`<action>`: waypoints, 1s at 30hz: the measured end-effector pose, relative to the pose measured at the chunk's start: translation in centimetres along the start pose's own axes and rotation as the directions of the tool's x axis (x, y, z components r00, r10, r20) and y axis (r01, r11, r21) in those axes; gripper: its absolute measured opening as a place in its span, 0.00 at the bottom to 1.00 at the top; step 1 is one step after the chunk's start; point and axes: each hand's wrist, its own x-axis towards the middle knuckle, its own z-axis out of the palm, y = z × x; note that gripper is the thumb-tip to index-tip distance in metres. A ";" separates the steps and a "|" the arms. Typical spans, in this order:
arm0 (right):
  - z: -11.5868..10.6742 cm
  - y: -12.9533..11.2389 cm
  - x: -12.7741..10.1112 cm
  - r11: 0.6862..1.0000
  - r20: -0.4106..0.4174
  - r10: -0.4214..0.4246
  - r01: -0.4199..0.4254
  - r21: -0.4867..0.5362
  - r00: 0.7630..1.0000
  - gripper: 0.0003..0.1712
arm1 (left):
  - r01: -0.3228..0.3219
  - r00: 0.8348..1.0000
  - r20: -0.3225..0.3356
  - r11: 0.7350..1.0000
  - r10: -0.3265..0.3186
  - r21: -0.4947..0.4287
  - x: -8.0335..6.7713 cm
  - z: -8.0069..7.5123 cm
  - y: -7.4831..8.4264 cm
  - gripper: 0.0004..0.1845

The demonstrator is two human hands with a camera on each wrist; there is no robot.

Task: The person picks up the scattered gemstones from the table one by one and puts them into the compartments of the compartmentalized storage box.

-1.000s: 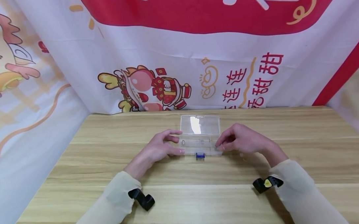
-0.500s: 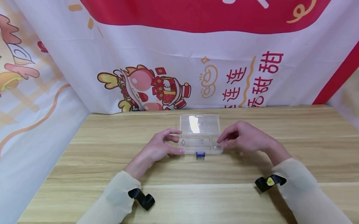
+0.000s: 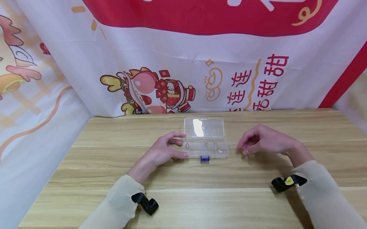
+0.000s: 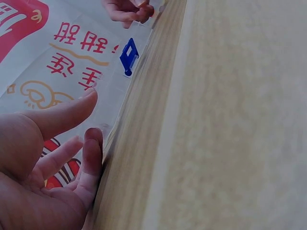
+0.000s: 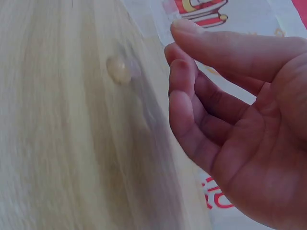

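Observation:
A clear plastic compartment box [image 3: 200, 154] lies with its lid [image 3: 214, 127] tipped back and its blue latch [image 3: 204, 158] at the front. My left hand [image 3: 164, 149] holds the box's left end, thumb at the front corner and forefinger towards the hinge. Small shiny pieces lie in the compartments, one clear piece [image 3: 220, 151] at front right. To the right of the box, my right hand [image 3: 264, 143] hovers low over the table, fingers loosely bent, nothing visible between them. Just below its fingertips is a small translucent rounded piece [image 5: 120, 69] on the wood; its kind is unclear.
The wood-grain table [image 3: 204, 201] runs back to a printed white and red cloth [image 3: 175, 44]. More printed cloth hangs at the left and right sides. Black bands with small cameras sit on both sleeves.
My right hand has left the box's right end and moved right, over the small translucent pieces on the table. A clear piece now shows in the front right compartment. The left hand stays put.

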 end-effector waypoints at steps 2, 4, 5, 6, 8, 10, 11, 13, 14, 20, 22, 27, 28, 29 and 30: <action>-0.2 0.4 -0.1 1.000 0.009 0.008 -0.008 0.002 1.000 0.11 | -0.001 1.000 -0.001 1.000 0.001 -0.004 0.0 0.0 -0.1 0.35; -0.4 0.7 -0.3 1.000 0.018 0.016 -0.016 0.009 1.000 0.11 | -0.001 1.000 -0.001 1.000 0.001 -0.010 0.1 0.1 -0.1 0.35; -0.4 0.9 -0.3 1.000 0.026 0.021 -0.021 0.013 0.999 0.10 | -0.001 1.000 -0.002 1.000 0.001 -0.011 0.1 0.1 -0.1 0.35; -0.5 1.0 -0.3 0.999 0.034 0.027 -0.028 0.019 0.999 0.10 | -0.001 1.000 -0.002 1.000 0.001 -0.012 0.1 0.1 -0.1 0.35; -0.5 1.3 -0.3 0.999 0.051 0.039 -0.040 0.027 0.998 0.10 | -0.001 1.000 -0.004 1.000 0.001 -0.011 0.1 0.1 -0.2 0.35; -0.6 1.4 -0.3 0.998 0.066 0.049 -0.051 0.032 0.997 0.11 | 0.000 1.000 -0.003 1.000 0.000 -0.012 0.1 0.1 -0.2 0.35; -0.6 1.5 -0.3 0.998 0.072 0.054 -0.057 0.031 0.996 0.11 | 0.000 1.000 -0.003 1.000 0.000 -0.011 0.1 0.1 -0.2 0.35; -0.5 1.5 -0.2 0.998 0.081 0.058 -0.061 0.029 0.995 0.11 | 0.001 1.000 -0.005 1.000 -0.001 -0.007 0.0 0.0 -0.2 0.35; -0.4 1.5 -0.2 0.998 0.086 0.057 -0.060 0.026 0.995 0.11 | 0.003 1.000 -0.005 1.000 -0.003 -0.005 0.0 0.0 -0.2 0.35; -0.1 1.2 0.0 0.999 0.098 0.046 -0.045 -0.011 0.994 0.11 | -0.002 1.000 -0.003 1.000 0.002 -0.004 0.1 0.0 -0.3 0.35; 0.0 1.1 0.1 0.999 0.092 0.047 -0.045 -0.028 0.995 0.10 | -0.005 1.000 -0.002 1.000 0.005 -0.008 0.1 0.0 -0.3 0.35; 0.1 0.9 0.2 0.997 0.073 0.065 -0.062 -0.048 0.995 0.08 | -0.005 1.000 -0.001 1.000 0.005 -0.014 0.2 0.1 -0.3 0.35; 0.1 0.9 0.2 0.997 0.071 0.066 -0.062 -0.050 0.995 0.08 | -0.006 1.000 -0.002 1.000 0.006 -0.014 0.2 0.1 -0.2 0.35; 0.1 0.9 0.2 0.997 0.069 0.066 -0.062 -0.052 0.995 0.08 | -0.006 1.000 -0.002 1.000 0.006 -0.014 0.2 0.0 -0.2 0.35; 0.1 0.9 0.2 0.997 0.067 0.063 -0.060 -0.055 0.996 0.08 | -0.007 1.000 -0.003 1.000 0.007 -0.013 0.2 0.0 -0.2 0.35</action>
